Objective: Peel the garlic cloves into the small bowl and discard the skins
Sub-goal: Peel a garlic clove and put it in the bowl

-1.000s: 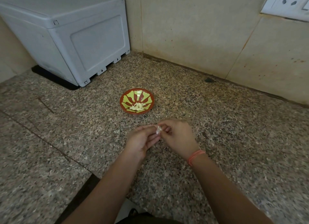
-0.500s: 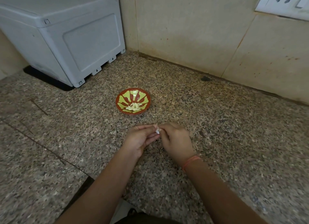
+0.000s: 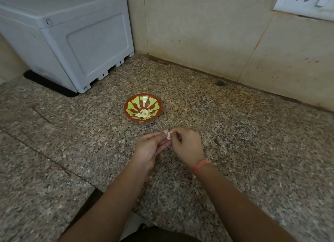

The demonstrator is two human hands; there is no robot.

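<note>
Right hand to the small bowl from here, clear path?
Probably yes. The small bowl sits just beyond the right hand on the countertop, with nothing between them. The right hand and the left hand both pinch a garlic clove, so it's occupied.

Both forearms (image 3: pixel 235 196) are bare. Just behind the right hand (image 3: pixel 188 147) sits a thin wrist band (image 3: pixel 201 165) (orange-pink, apparently several strands together). Dark clothing (image 3: pixel 159 234) shows at the bottom edge.
</note>
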